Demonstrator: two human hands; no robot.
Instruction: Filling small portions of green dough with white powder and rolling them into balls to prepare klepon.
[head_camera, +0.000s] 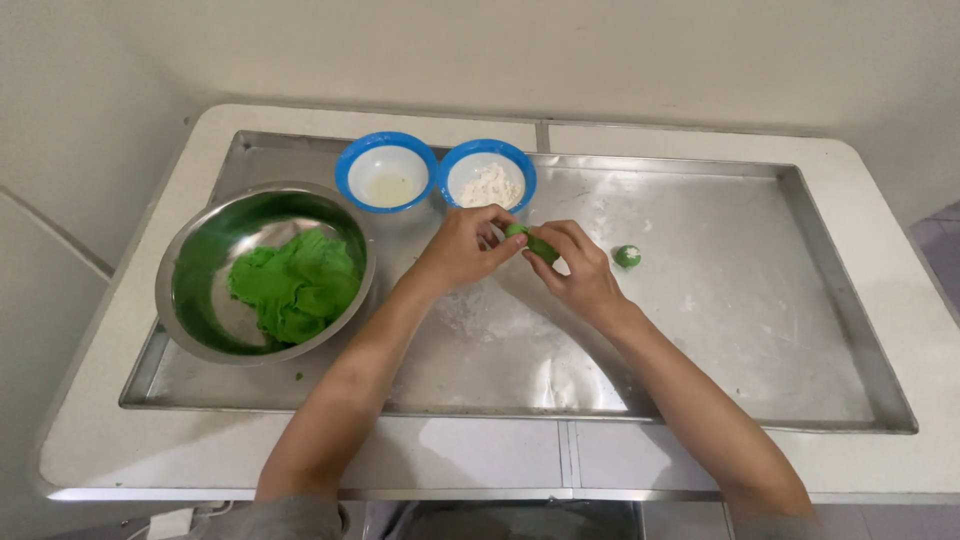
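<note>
both hands, left hand (462, 245) and right hand (580, 265), pinch a green dough piece (537, 243) in closed fingers above the tray (700, 330), near its back edge.

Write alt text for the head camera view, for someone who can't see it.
Two bare hands, left hand and right hand, pinch a small piece of green dough over a floured metal tray. A steel bowl of green dough, two blue-rimmed bowls and a small green dough ball sit on the tray.

Food-prep kitchen: floured steel tray (700, 330), metal bowl (190, 250) of green dough (295, 285) (small blue bowls (350, 165) alongside), plain walls.
</note>
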